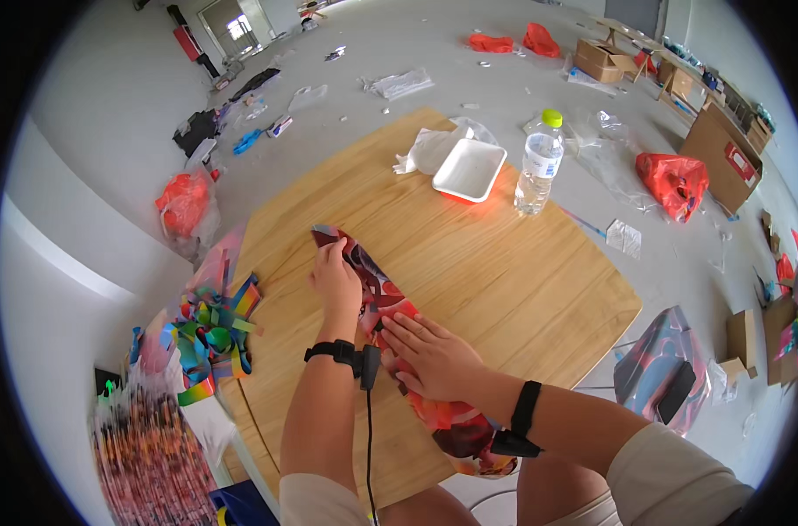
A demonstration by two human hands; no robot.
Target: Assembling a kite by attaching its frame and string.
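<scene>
A long, flat strip of glossy printed material (383, 291), patterned in red, dark purple and orange, lies slantwise on the wooden table. I cannot tell whether it is film or cloth. Near its far end, my left hand (337, 279) is closed with its fingers bent at the strip's left edge. My right hand (432, 352) rests flat across the strip's middle, palm down and fingers stretched out. Below that wrist, the wider near end of the strip (469, 438) reaches the table's front edge. Black bands sit on both my wrists, and a cable runs from the left one.
The wooden table (521, 289) carries a white tray (471, 170), crumpled plastic and a bottle (539, 167) with a green cap. Colourful ribbon scraps (210, 333) and a stack of printed pieces (149, 456) stand at left. A stool (649, 373) holds a phone (677, 392) at right.
</scene>
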